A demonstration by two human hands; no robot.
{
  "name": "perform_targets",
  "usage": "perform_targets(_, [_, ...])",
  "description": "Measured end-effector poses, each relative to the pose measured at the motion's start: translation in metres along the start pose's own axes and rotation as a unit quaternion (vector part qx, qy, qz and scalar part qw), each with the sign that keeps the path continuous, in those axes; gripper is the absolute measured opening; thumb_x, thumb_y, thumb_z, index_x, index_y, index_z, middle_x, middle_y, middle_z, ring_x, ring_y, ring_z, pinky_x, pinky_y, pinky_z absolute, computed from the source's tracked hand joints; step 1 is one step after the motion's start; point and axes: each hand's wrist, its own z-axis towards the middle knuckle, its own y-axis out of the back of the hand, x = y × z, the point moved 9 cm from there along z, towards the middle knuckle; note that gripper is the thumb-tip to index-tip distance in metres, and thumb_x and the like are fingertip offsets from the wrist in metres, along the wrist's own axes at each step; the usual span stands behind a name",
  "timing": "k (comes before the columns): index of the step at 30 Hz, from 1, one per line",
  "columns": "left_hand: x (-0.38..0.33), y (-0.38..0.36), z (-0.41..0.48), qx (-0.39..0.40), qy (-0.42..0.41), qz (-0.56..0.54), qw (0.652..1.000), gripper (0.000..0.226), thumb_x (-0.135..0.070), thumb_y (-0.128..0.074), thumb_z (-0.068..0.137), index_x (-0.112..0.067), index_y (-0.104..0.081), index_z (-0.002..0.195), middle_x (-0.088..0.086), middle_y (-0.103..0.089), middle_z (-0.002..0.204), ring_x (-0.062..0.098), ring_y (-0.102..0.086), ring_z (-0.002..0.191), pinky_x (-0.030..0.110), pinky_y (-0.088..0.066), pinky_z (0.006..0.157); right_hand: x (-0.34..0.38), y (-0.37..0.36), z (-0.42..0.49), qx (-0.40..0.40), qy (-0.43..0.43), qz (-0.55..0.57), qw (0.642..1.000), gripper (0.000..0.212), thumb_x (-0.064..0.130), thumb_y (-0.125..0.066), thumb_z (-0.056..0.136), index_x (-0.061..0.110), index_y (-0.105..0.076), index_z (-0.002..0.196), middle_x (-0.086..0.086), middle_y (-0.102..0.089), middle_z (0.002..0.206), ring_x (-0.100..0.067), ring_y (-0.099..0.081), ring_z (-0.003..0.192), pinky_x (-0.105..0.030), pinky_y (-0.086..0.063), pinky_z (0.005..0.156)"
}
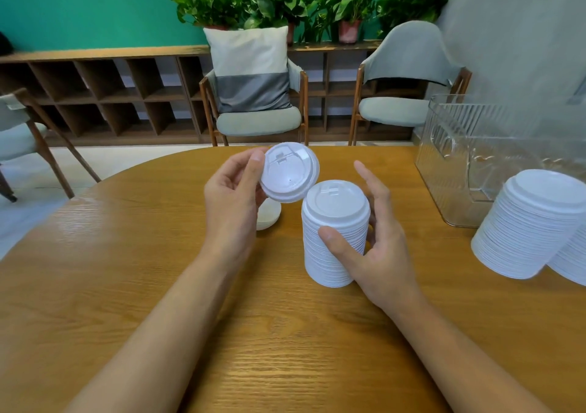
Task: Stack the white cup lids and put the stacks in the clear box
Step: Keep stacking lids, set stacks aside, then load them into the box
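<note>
My left hand [233, 197] pinches a single white cup lid [290, 173] by its left rim, tilted, just up and left of a tall stack of white lids [329, 254] standing on the wooden table [285, 333]. My right hand [377, 238] grips that stack, thumb across its front, fingers round its right side. A few more lids [269, 214] lie on the table behind my left hand, partly hidden. Two other tall lid stacks [532, 225] lean at the right. The clear box [475, 165] stands at the back right; its inside is hard to make out.
The oval table's far edge runs just behind the hands. Beyond it stand two grey chairs [258, 95], one with a cushion, plus a third chair at the left, a low wooden shelf unit [95, 89] and potted plants.
</note>
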Motion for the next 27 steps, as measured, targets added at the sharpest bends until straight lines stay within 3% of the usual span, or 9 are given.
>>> perform_targets(4, [0.007, -0.006, -0.002, 0.016, 0.041, -0.023, 0.999, 0.016, -0.018, -0.065, 0.103, -0.008, -0.076, 0.11, 0.003, -0.079, 0.101, 0.009, -0.071, 0.084, 0.024, -0.056, 0.074, 0.002, -0.005, 0.0, 0.013, -0.001, 0.002, 1.0, 0.084, 0.053, -0.076, 0.084, 0.056, -0.029, 0.153, 0.016, -0.057, 0.143, -0.012, -0.056, 0.133, -0.047, -0.051, 0.108])
perform_targets(8, [-0.003, -0.025, -0.017, 0.071, -0.038, 0.086, 0.993, 0.017, -0.017, -0.064, 0.104, -0.006, -0.077, 0.101, -0.001, -0.078, 0.088, 0.006, -0.067, 0.078, 0.022, -0.052, 0.069, 0.002, -0.009, -0.001, 0.024, 0.0, -0.003, 1.0, 0.083, 0.054, -0.075, 0.085, 0.054, -0.029, 0.155, 0.019, -0.052, 0.148, -0.014, -0.052, 0.138, -0.048, -0.052, 0.107])
perform_targets(14, [-0.005, -0.041, -0.028, 0.129, -0.088, 0.148, 0.977, 0.031, -0.03, -0.055, 0.109, -0.01, -0.078, 0.102, 0.002, -0.078, 0.097, 0.024, -0.07, 0.091, 0.033, -0.052, 0.078, 0.0, -0.008, -0.003, 0.017, 0.0, -0.011, 1.0, 0.077, 0.051, -0.076, 0.085, 0.044, -0.038, 0.152, 0.02, -0.053, 0.145, -0.014, -0.052, 0.137, -0.047, -0.053, 0.104])
perform_targets(19, [0.002, -0.052, -0.037, 0.238, -0.076, 0.175, 0.952, 0.046, -0.049, -0.071, 0.085, -0.02, -0.071, 0.121, -0.006, -0.075, 0.113, 0.013, -0.069, 0.107, 0.026, -0.053, 0.089, -0.002, -0.007, -0.003, 0.01, -0.009, -0.002, 1.0, 0.077, 0.053, -0.077, 0.084, 0.04, -0.041, 0.151, 0.017, -0.055, 0.143, -0.017, -0.056, 0.133, -0.048, -0.054, 0.102])
perform_targets(24, [-0.006, -0.052, -0.036, 0.225, -0.105, 0.202, 0.947, 0.05, -0.05, -0.082, 0.074, -0.025, -0.073, 0.117, -0.005, -0.074, 0.112, 0.018, -0.069, 0.11, 0.039, -0.055, 0.092, -0.002, -0.008, -0.003, 0.023, -0.017, 0.012, 1.0, 0.079, 0.052, -0.078, 0.084, 0.047, -0.038, 0.152, 0.016, -0.056, 0.142, -0.018, -0.057, 0.133, -0.048, -0.054, 0.102])
perform_targets(27, [-0.007, -0.053, -0.033, 0.236, -0.099, 0.23, 0.939, 0.051, -0.054, -0.085, 0.071, -0.027, -0.072, 0.112, -0.008, -0.074, 0.11, 0.013, -0.069, 0.106, 0.034, -0.054, 0.089, 0.0, -0.009, -0.003, 0.044, -0.01, -0.006, 0.999, 0.078, 0.051, -0.078, 0.084, 0.047, -0.039, 0.151, 0.015, -0.054, 0.142, -0.018, -0.055, 0.133, -0.047, -0.054, 0.101])
